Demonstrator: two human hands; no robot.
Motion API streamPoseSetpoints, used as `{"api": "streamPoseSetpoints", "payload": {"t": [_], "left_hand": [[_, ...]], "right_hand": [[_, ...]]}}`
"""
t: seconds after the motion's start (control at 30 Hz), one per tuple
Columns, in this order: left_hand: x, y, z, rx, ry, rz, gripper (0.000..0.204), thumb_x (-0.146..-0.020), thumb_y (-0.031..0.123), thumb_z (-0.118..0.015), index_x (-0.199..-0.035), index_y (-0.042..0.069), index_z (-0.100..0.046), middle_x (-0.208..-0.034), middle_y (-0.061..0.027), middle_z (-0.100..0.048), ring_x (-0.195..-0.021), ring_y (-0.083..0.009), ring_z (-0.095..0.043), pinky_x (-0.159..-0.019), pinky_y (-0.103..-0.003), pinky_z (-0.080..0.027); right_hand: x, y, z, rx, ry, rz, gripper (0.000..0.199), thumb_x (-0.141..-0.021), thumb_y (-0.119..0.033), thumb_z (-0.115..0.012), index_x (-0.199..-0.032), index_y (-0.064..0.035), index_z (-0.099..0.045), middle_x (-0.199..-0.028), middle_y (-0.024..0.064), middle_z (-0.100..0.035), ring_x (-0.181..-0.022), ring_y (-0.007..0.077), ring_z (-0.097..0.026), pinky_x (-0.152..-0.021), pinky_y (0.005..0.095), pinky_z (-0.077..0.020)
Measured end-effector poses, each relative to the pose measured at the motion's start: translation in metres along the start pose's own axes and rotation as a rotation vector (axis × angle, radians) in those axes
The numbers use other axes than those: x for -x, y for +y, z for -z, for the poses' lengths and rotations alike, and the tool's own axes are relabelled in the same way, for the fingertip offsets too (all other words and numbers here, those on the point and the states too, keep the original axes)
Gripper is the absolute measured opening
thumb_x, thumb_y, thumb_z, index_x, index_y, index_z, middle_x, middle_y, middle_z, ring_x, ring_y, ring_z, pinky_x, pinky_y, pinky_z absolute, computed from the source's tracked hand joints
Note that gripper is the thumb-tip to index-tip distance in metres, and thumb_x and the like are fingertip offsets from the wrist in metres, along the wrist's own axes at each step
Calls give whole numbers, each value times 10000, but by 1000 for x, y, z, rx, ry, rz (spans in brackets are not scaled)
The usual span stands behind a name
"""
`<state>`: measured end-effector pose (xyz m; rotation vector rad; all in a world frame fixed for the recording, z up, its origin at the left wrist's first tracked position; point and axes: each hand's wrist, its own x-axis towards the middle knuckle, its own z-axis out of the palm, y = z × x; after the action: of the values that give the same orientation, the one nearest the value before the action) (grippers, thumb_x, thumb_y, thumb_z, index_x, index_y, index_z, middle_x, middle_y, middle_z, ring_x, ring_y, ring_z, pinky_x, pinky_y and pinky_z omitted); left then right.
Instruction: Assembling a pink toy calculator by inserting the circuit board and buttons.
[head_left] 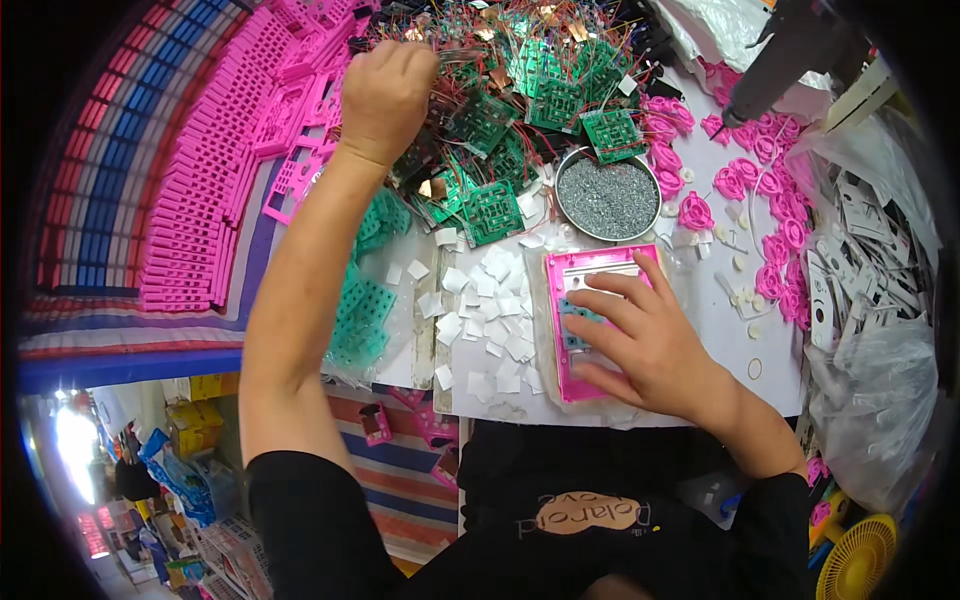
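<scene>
My right hand (650, 345) rests with fingers spread over a pink plastic casing (556, 340), which lies on a pale pad near the table's front edge. Inside the casing a teal rubber keypad (578, 325) shows beside the fingers. My left hand (388, 98) reaches to the far left side of a heap of green circuit boards (492, 212) with thin wires. Its fingers are curled closed, and whatever they grip is hidden. Just beyond the casing stands a round metal dish of small grey screws (610, 198).
Small white squares (485, 310) are scattered left of the casing, beside a bag of teal keypads (362, 315). Pink frames (200, 200) are stacked at left. Pink ring-shaped parts (775, 250) and bagged white-and-black strips (865, 240) lie right. A dark tool (785, 65) hangs above.
</scene>
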<state>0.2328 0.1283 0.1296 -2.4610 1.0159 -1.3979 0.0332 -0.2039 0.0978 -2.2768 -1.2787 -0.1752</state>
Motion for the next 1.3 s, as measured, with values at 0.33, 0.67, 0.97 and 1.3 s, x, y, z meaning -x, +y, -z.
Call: {"api": "streamPoseSetpoints", "payload": {"t": [0.33, 0.67, 0.97, 1.3], "left_hand": [[12, 32, 45, 255, 457, 479, 91, -870, -26, -690, -939, 20, -652, -977, -118, -689, -793, -242, -632, -711, -340, -501], [22, 29, 84, 706, 569, 916, 77, -960, 0, -624, -1030, 16, -596, -917, -80, -662, -818, -170, -621, -704, -320, -508], [29, 159, 143, 1945, 716, 1546, 215, -1051, 102, -526, -1256, 46, -553, -1084, -59, -649, -882, -153, -632, -821, -317, -580], [123, 196, 176, 754, -420, 1121, 184, -1004, 60, -550, -1113, 5, -688, -1098, -137, -667, -820, -205, -656, -752, -334, -556]], "right_hand": [[-23, 18, -3, -59, 151, 28, 256, -811, -193, -762, -1029, -78, -696, -1015, 77, -677, -1008, 279, -630, -980, 504, -460], [-38, 24, -14, -182, 172, -17, 147, -829, -174, -746, -932, -73, -722, -774, 98, -691, -735, 295, -667, -701, 416, -510], [-82, -13, -38, -1506, 175, -464, 304, -926, -198, -739, -1164, -12, -705, -942, 11, -680, -818, 87, -606, -739, 249, -509], [-56, -6, -19, -1521, 174, -356, 243, -943, -130, -731, -1121, 33, -697, -1029, 53, -710, -835, 101, -654, -731, 246, -535]]}}
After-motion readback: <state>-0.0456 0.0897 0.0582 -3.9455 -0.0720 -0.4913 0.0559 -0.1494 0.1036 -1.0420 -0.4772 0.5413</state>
